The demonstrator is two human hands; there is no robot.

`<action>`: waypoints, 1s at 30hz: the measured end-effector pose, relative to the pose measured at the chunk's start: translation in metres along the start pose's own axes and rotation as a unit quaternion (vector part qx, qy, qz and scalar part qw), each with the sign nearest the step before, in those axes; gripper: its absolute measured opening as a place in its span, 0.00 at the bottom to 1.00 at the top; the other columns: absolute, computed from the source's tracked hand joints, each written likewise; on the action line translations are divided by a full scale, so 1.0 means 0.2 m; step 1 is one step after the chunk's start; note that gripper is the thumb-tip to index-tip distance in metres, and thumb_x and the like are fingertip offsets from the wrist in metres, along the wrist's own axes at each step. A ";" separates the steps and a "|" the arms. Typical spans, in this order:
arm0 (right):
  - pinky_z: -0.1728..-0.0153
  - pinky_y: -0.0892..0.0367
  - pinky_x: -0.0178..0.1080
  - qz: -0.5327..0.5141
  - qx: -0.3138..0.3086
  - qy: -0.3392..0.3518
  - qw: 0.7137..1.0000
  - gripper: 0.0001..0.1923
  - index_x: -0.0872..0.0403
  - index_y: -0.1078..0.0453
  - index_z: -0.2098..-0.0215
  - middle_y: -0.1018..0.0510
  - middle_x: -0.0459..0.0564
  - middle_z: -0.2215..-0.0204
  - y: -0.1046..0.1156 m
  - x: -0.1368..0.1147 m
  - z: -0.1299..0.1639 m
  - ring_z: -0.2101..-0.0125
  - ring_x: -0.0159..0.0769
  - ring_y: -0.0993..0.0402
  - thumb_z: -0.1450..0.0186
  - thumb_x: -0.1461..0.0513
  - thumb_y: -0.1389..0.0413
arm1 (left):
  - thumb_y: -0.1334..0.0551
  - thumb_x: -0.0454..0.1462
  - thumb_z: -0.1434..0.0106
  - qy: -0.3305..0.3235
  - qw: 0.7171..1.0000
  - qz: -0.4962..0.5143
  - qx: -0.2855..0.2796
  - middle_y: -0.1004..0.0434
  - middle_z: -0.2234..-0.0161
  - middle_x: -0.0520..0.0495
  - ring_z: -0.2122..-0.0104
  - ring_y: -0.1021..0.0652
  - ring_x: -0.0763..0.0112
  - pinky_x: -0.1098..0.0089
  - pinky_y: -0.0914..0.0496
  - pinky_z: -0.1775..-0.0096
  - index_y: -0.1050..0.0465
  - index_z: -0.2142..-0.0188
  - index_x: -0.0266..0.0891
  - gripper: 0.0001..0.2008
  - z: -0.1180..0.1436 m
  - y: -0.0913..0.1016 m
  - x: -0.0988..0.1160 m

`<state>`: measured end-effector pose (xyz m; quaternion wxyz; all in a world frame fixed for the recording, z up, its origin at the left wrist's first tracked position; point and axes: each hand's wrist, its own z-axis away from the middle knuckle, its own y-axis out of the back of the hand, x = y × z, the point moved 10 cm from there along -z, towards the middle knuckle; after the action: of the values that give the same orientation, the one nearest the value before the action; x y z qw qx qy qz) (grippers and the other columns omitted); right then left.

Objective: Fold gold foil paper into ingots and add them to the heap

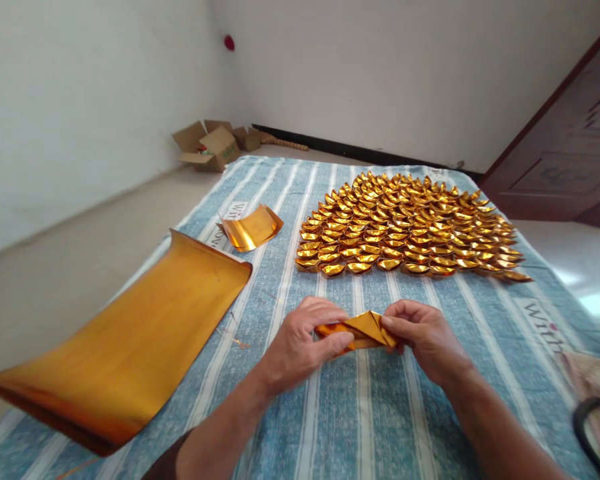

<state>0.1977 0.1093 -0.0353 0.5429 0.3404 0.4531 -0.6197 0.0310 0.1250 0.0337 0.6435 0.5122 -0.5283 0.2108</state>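
Your left hand point(300, 343) and right hand point(425, 337) pinch the ends of a folded gold paper point(363, 330) just above the striped cloth point(370, 413). Its long axis runs left to right; it is shiny and creased, peaked mid-top. Beyond lie rows of folded gold pieces point(410, 227).

— What is the person wearing on the arms?

— Very little is showing. Both forearms are appearing bare from the wrist upward, with no watch, bracelet or glove on either one.

— And the left hand point(300, 347)?

— It is showing no ring on the fingers that are visible. The nails are looking short and plain.

— The right hand point(425, 337)?

— The same: bare, with short, unpainted nails.

— Any clothing at all?

— A dark brown edge of fabric point(167, 460) is peeking in at the bottom, by the left elbow. Whether it is a sleeve cannot be told.
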 end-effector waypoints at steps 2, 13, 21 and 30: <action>0.83 0.44 0.30 -0.002 0.014 0.003 1.000 0.15 0.55 0.30 0.75 0.26 0.43 0.84 0.01 -0.01 0.00 0.85 0.28 0.32 0.48 0.53 0.34 | 0.37 0.42 0.40 0.083 0.986 0.125 -0.075 0.22 0.54 0.42 0.55 0.24 0.58 0.58 0.31 0.52 0.28 0.49 0.37 0.20 0.02 -0.06 -0.09; 0.86 0.44 0.29 0.012 0.013 -0.008 1.000 0.16 0.55 0.32 0.73 0.25 0.43 0.82 0.02 0.03 -0.01 0.86 0.28 0.30 0.47 0.52 0.35 | 0.29 0.35 0.48 0.181 0.908 0.348 -0.145 0.23 0.51 0.37 0.56 0.21 0.61 0.66 0.30 0.55 0.39 0.41 0.35 0.36 0.05 -0.15 -0.18; 0.86 0.44 0.29 0.032 0.020 -0.004 0.999 0.17 0.55 0.32 0.73 0.27 0.42 0.84 -0.01 0.02 0.01 0.87 0.28 0.31 0.47 0.51 0.36 | 0.34 0.43 0.44 0.209 0.952 0.225 -0.007 0.21 0.73 0.47 0.77 0.24 0.72 0.72 0.32 0.72 0.28 0.55 0.32 0.21 0.03 -0.09 -0.27; 0.86 0.43 0.30 0.059 0.010 -0.002 0.998 0.18 0.54 0.32 0.71 0.26 0.42 0.84 -0.01 0.05 -0.01 0.86 0.29 0.30 0.46 0.50 0.36 | 0.34 0.42 0.45 0.225 0.952 0.205 0.013 0.22 0.77 0.49 0.78 0.24 0.72 0.73 0.32 0.74 0.26 0.59 0.33 0.16 0.03 -0.07 -0.28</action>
<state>0.1946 0.1072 -0.0449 0.5759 0.3705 0.4252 -0.5919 0.0201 0.1296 -0.0238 0.6823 0.3402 -0.4604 0.4548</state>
